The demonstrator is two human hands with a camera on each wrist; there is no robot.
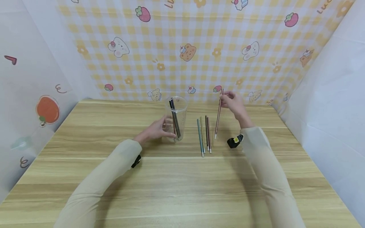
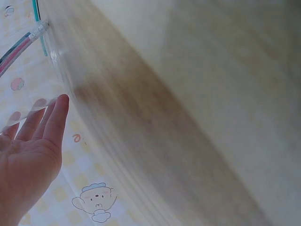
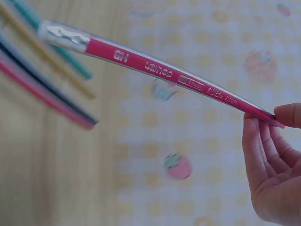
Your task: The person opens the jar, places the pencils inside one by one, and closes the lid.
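A clear plastic cup (image 1: 183,122) stands on the table with a few dark pencils (image 1: 176,122) leaning inside it. My left hand (image 1: 155,129) holds the cup low on its left side, thumb in front and fingers behind. On the right, my right hand (image 1: 234,104) pinches a red pencil (image 1: 218,117) near its top end. That pencil slants down, its white eraser end lowest, and silver lettering shows on it in the right wrist view. Between cup and right hand lie a blue pencil (image 1: 200,135), a yellow pencil (image 1: 202,134), a black pencil (image 1: 206,134) and another red pencil (image 1: 209,136).
The wooden table (image 1: 171,190) ends at a yellow-checked cloth (image 1: 159,76) hanging behind it. White sheets hang at the left and right sides. A black device (image 1: 234,142) sits at the right wrist, another (image 1: 136,161) at the left.
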